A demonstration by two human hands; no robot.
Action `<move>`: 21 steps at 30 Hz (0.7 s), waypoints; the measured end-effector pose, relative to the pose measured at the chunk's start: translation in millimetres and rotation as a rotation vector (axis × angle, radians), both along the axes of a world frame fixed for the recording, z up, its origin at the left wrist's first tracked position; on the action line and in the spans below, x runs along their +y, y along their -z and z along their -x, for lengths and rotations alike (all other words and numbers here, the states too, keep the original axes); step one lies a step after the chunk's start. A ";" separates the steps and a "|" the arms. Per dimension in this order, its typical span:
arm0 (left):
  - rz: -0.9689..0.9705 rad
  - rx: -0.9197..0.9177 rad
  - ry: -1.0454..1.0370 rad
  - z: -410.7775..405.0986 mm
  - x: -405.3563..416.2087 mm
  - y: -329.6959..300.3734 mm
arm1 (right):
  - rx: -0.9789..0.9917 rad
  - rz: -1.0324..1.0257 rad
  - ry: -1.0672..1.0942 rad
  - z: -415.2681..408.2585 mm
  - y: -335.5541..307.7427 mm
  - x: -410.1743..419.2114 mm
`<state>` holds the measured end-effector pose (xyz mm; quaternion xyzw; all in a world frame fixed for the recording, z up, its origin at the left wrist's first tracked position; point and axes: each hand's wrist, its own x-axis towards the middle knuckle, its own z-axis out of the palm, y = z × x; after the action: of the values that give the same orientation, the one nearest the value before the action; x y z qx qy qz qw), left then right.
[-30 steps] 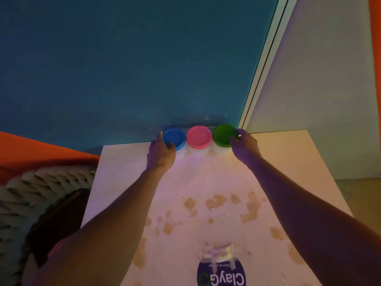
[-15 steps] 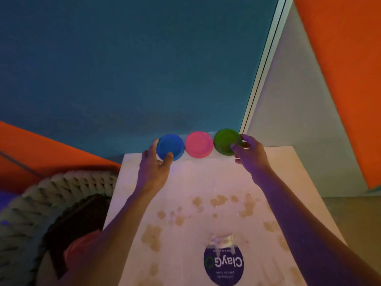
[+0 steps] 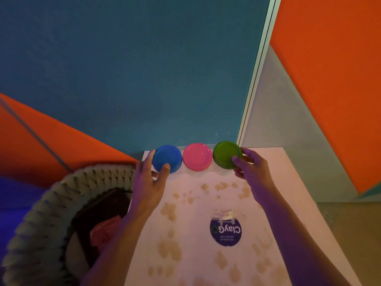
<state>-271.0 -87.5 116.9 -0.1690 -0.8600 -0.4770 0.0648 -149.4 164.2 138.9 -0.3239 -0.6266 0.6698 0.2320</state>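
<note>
Three tubs stand in a row at the far edge of the table (image 3: 208,205), against the wall. The left hand (image 3: 148,182) clasps the blue tub (image 3: 167,157) — thumb on the near rim, fingers round the far left side. The right hand (image 3: 253,170) clasps the green tub (image 3: 224,154) likewise — thumb near, fingers behind. The pink tub (image 3: 197,156) stands between them, held by neither hand.

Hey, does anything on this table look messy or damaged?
Yes. Brownish stains blotch the white table, and the purple ClayGo sticker is torn along its far edge. The blue tub, pink tub and green tub stand in a tidy row.
</note>
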 end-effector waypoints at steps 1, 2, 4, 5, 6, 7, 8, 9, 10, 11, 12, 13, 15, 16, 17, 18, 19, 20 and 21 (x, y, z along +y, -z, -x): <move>0.003 -0.001 -0.005 -10.5 -8.1 -2.4 | 0.002 0.009 -0.010 -8.2 -0.9 -6.3; 0.016 0.011 -0.008 -12.8 -9.6 -1.3 | 0.006 0.021 -0.009 -11.0 1.7 -7.1; 0.019 0.036 -0.020 -35.8 -24.6 -8.5 | 0.016 0.036 -0.044 -29.8 -1.5 -19.1; 0.015 0.033 -0.027 -44.5 -29.9 -9.8 | 0.017 0.044 -0.058 -37.1 -1.5 -22.3; 0.011 0.041 -0.050 -59.6 -37.8 -11.9 | 0.020 0.047 -0.076 -48.8 -3.4 -28.0; 0.007 0.044 -0.069 -70.5 -44.4 -12.1 | 0.023 0.048 -0.093 -57.1 -4.3 -32.4; 0.004 0.048 -0.083 -82.8 -51.4 -11.0 | 0.025 0.052 -0.109 -65.6 -4.7 -36.8; 0.001 0.044 -0.093 -93.9 -58.6 -10.1 | 0.028 0.055 -0.123 -72.9 -6.1 -41.2; 0.000 0.048 -0.098 -103.5 -65.9 -8.6 | 0.028 0.053 -0.138 -78.7 -6.8 -45.5; -0.001 0.052 -0.108 -113.1 -73.8 -6.9 | 0.024 0.050 -0.157 -84.1 -7.4 -50.0; 0.002 0.062 -0.127 -123.6 -81.1 -6.1 | 0.021 0.042 -0.182 -89.1 -8.3 -54.7; 0.005 0.056 -0.151 -134.3 -89.3 -5.0 | 0.010 0.034 -0.207 -93.5 -7.8 -59.9; 0.010 0.042 -0.216 -157.1 -106.0 -3.2 | -0.009 0.034 -0.255 -100.0 -5.0 -72.2; 0.018 0.041 -0.249 -168.5 -115.6 -1.1 | -0.018 0.036 -0.278 -102.8 -3.0 -79.6; 0.025 0.027 -0.277 -179.9 -124.1 -1.5 | -0.031 0.034 -0.311 -104.5 -0.6 -87.0; 0.013 -0.003 -0.303 -196.0 -140.1 2.2 | -0.052 0.033 -0.362 -107.6 2.9 -100.7; 0.010 -0.025 -0.313 -203.5 -146.5 2.9 | -0.066 0.033 -0.389 -108.6 4.8 -105.8; 0.025 -0.041 -0.342 -217.8 -162.6 8.3 | -0.087 0.038 -0.449 -110.7 9.8 -120.3; 0.048 -0.062 -0.377 -229.7 -177.9 11.9 | -0.113 0.042 -0.502 -111.1 15.7 -133.9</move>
<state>-41.3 -265.3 105.0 0.0085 -0.8892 -0.4408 0.1225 -38.3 30.2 123.2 -0.1999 -0.6854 0.7000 0.0163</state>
